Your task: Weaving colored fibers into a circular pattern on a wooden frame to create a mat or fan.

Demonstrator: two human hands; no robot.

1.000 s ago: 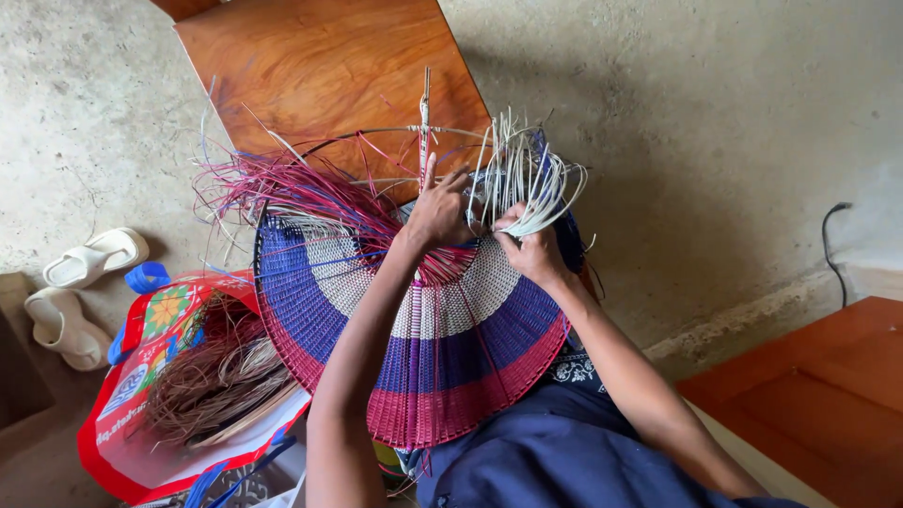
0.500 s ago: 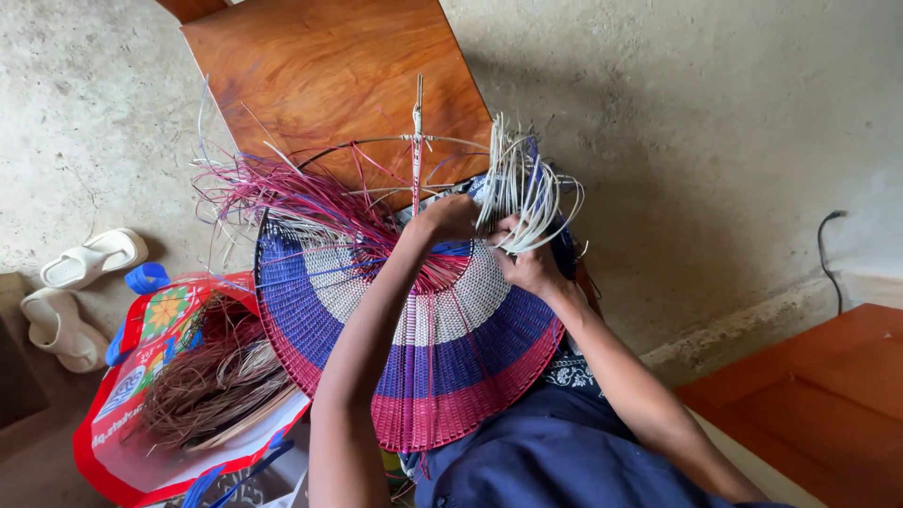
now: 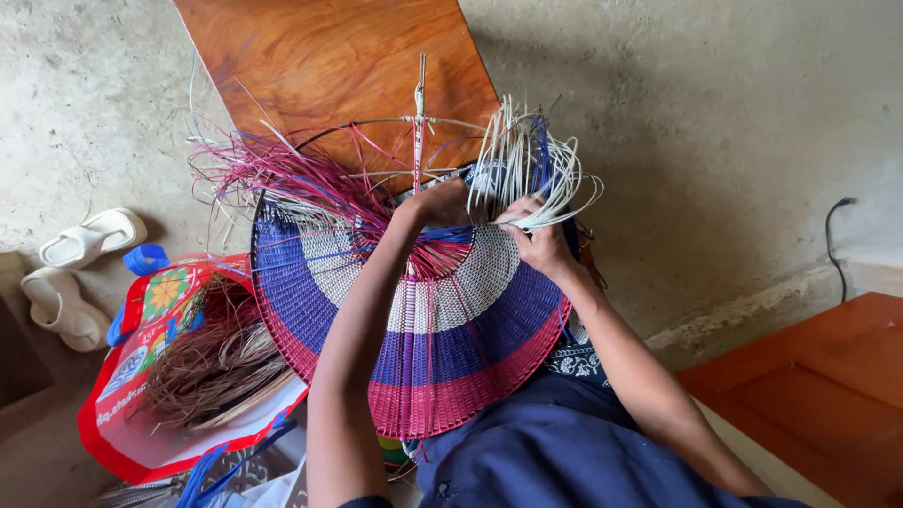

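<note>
A round woven piece (image 3: 442,348) in blue, white and red bands leans against my lap, on a wire frame (image 3: 419,122) that rises above it. Loose red and pink strands (image 3: 282,179) fan out at its upper left and white strands (image 3: 527,160) curl at its upper right. My left hand (image 3: 435,202) is at the woven top edge, fingers pinched on strands there. My right hand (image 3: 538,240) sits beside it, gripping the bundle of white strands.
A wooden board (image 3: 329,66) lies on the concrete floor behind the frame. A red bag (image 3: 141,433) holding brown strands sits at my left, white sandals (image 3: 71,273) beyond it. A wooden step (image 3: 818,386) is at right, a black cable (image 3: 832,226) near it.
My left hand has dropped from the upright frame wire down to the woven top edge. My right hand stayed on the white strands, shifting slightly.
</note>
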